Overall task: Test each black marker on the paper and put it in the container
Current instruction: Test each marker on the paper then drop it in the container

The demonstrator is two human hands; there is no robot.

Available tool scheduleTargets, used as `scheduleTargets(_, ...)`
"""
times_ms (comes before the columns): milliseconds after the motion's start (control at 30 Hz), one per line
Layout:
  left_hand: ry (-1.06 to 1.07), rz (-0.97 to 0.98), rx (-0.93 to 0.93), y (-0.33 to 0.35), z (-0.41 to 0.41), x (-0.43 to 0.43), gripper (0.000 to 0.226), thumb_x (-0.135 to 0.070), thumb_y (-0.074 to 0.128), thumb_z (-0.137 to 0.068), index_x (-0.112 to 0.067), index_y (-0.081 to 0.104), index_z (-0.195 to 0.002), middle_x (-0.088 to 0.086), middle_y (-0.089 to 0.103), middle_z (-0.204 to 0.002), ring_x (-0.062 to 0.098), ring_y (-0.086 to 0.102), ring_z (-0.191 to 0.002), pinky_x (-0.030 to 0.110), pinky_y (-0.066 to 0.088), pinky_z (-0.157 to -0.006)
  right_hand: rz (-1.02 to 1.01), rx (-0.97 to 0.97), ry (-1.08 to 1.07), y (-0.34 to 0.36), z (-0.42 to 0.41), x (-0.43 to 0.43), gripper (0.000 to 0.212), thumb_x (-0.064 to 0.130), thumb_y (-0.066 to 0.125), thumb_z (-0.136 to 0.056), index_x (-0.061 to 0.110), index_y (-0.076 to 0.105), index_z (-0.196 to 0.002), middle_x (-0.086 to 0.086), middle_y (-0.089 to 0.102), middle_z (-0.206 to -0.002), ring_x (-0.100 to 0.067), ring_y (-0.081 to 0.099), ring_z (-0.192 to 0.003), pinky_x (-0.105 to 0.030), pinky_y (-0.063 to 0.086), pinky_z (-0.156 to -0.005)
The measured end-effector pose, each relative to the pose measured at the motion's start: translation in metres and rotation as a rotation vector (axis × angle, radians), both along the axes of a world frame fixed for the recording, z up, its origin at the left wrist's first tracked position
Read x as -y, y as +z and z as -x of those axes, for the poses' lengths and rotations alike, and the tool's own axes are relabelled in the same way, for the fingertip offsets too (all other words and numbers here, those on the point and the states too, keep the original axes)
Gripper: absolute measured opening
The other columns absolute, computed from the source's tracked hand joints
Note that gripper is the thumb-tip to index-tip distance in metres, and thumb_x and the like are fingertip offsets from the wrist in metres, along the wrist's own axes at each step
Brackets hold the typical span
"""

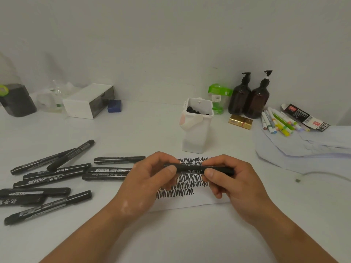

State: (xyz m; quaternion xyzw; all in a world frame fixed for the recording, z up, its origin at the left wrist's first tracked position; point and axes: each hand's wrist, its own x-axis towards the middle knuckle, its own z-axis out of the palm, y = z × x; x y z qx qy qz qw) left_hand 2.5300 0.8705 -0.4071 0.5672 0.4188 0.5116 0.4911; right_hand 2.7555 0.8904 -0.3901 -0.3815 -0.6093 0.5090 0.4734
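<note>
I hold one black marker (191, 168) level above the paper (190, 203), which carries several rows of black scribbles. My left hand (150, 179) pinches the marker's left end and my right hand (229, 179) grips its right end. Whether the cap is on I cannot tell. Several more black markers (51, 177) lie loose on the table to the left. Behind the paper stands the white container (196, 130), upright, with several black markers inside.
Two brown pump bottles (248, 97), a gold box (240, 121), coloured pens (279, 122) and a white cloth (303, 147) sit at the right. At the back left stand a white drawer box (88, 101), a blue block (114, 105) and a dark container (16, 99).
</note>
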Motion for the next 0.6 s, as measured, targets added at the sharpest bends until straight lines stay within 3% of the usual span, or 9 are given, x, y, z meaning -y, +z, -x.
scheduleTargets(133, -0.059, 0.059, 0.055, -0.005, -0.006, 0.000, 0.029, -0.045, 0.060, -0.082, -0.018, 0.059, -0.093, 0.008, 0.062, -0.067, 0.023, 0.049, -0.061, 0.028, 0.042, -0.060, -0.082, 0.074, 0.009, -0.003, 0.011, 0.008, 0.019, 0.037, 0.074, -0.074, 0.025, 0.074, -0.090, -0.008, 0.063, -0.065, -0.016, 0.049, -0.050, -0.027, 0.042, -0.049)
scheduleTargets(233, -0.021, 0.089, 0.062, -0.008, -0.009, -0.001, 0.037, -0.048, 0.059, -0.084, -0.013, 0.053, -0.092, 0.006, 0.052, -0.058, 0.022, 0.040, -0.056, 0.035, 0.033, -0.060, -0.115, 0.127, -0.070, -0.006, 0.017, 0.009, 0.012, 0.029, 0.079, -0.075, 0.027, 0.073, -0.085, 0.007, 0.066, -0.065, -0.004, 0.054, -0.051, -0.017, 0.043, -0.053)
scheduleTargets(433, -0.015, 0.159, 0.227, -0.004, -0.019, 0.001, 0.022, -0.033, 0.055, -0.090, -0.017, 0.046, -0.078, -0.007, 0.028, -0.054, 0.016, 0.022, -0.049, 0.028, 0.022, -0.050, -0.071, 0.085, -0.129, -0.007, 0.022, 0.007, 0.023, 0.038, 0.082, -0.065, 0.024, 0.071, -0.079, 0.005, 0.064, -0.060, -0.010, 0.049, -0.046, -0.020, 0.039, -0.049)
scheduleTargets(600, 0.025, 0.149, 0.243, 0.000, -0.022, 0.004, 0.023, -0.030, 0.055, -0.089, -0.015, 0.043, -0.075, -0.007, 0.027, -0.054, 0.017, 0.022, -0.050, 0.029, 0.023, -0.050, -0.060, 0.060, -0.130, -0.007, 0.025, 0.008, 0.027, 0.042, 0.080, -0.062, 0.023, 0.069, -0.078, 0.001, 0.062, -0.058, -0.016, 0.044, -0.044, -0.023, 0.038, -0.046)
